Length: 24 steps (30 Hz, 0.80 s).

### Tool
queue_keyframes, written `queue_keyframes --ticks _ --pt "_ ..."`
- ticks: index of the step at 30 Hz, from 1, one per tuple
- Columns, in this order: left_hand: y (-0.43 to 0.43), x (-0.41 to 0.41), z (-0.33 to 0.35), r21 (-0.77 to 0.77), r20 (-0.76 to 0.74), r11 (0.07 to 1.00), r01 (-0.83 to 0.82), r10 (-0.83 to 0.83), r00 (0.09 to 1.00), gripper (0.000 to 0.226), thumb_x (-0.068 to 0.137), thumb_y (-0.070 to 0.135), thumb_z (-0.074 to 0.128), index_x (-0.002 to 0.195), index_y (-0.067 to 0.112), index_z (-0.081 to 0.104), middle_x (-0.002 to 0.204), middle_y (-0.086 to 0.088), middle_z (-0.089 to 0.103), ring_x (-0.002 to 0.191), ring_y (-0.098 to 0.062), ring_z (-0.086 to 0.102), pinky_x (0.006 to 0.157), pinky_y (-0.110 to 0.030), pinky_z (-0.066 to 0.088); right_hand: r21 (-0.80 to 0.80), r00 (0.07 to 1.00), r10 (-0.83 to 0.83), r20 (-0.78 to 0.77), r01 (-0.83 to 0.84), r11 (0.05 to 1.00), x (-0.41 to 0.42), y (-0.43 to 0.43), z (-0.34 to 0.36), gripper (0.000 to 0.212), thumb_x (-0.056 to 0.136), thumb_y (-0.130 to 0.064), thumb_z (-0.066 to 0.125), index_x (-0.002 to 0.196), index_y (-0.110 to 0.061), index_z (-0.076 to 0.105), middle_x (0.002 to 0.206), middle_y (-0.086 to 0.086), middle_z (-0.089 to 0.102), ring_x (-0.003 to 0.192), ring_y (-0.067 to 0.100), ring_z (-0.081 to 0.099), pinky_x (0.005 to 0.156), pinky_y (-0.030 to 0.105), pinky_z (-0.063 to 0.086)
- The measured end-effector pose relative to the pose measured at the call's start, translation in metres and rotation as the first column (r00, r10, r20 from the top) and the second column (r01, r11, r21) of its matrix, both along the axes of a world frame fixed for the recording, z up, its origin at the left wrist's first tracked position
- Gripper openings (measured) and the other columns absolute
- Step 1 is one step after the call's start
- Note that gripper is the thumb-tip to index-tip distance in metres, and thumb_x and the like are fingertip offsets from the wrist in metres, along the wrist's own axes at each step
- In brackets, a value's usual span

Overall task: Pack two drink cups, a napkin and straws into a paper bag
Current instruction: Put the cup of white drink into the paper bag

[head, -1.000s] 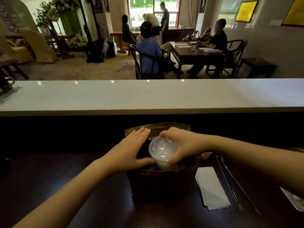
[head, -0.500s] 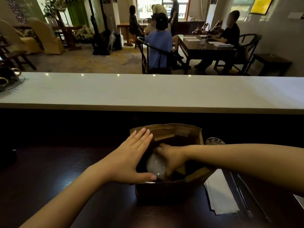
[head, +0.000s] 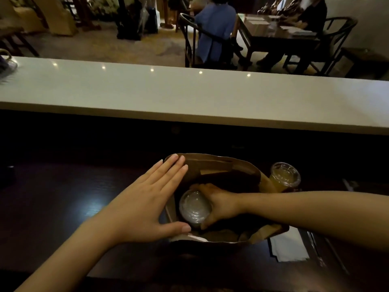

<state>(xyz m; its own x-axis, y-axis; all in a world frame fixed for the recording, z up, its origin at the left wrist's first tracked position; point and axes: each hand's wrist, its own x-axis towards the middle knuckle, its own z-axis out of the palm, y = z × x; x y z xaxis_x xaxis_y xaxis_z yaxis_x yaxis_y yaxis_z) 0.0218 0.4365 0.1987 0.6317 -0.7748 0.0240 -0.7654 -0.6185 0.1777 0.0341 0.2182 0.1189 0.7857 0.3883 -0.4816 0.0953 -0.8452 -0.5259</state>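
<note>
Lower now than a second ago, the lidded cup [head: 194, 208] I grip in my right hand [head: 221, 205] sits inside the paper bag [head: 212, 171], my flat, spread left hand [head: 145, 205] bracing the bag's left side.

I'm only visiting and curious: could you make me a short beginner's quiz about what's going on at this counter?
1. True or false: the white folded napkin is already inside the brown paper bag.
2. Which hand grips the clear-lidded plastic cup in the bag?
3. The amber-filled second cup stands: A) inside the bag, B) outside it, C) on the pale counter.

Key: 1 false; 2 the right hand, the left hand steadies the bag; 3 B.
</note>
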Motion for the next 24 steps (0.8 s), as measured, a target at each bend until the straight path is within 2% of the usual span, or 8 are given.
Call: queue_keyframes --ticks 8,17,24 --pt "0.0 0.0 -0.005 0.0 -0.002 1.0 0.008 -0.008 1.0 0.101 0.071 0.083 0.026 0.142 0.024 -0.015 0.15 0.009 -0.025 0.134 -0.002 -0.03 0.108 -0.02 -0.023 0.05 0.999 -0.039 -0.017 0.04 0.998 0.006 0.008 -0.025 0.1 0.065 -0.032 0.082 0.142 -0.023 0.018 0.146 0.005 0.029 0.133 0.022 0.029 0.111 0.038 0.03" --pt "-0.006 -0.001 -0.004 -0.002 -0.001 1.0 0.011 -0.011 1.0 0.103 0.072 0.08 0.033 0.144 0.019 -0.008 0.152 0.003 -0.018 0.137 -0.004 -0.027 0.109 -0.021 -0.022 0.047 0.997 -0.066 -0.031 0.067 0.997 0.002 0.009 -0.036 0.104 0.064 -0.037 0.082 0.141 -0.029 0.014 0.146 0.004 0.027 0.134 0.024 0.028 0.11 0.045 0.033" --pt "-0.007 0.0 -0.003 0.015 -0.006 1.0 0.007 -0.007 1.0 0.104 0.071 0.082 0.028 0.142 0.021 -0.015 0.149 0.007 -0.028 0.133 -0.002 -0.034 0.106 -0.017 -0.026 0.028 0.997 -0.053 -0.057 0.055 0.998 -0.001 0.008 -0.033 0.11 0.064 -0.038 0.081 0.144 -0.029 0.006 0.148 0.007 0.021 0.137 0.026 0.024 0.111 0.046 0.031"
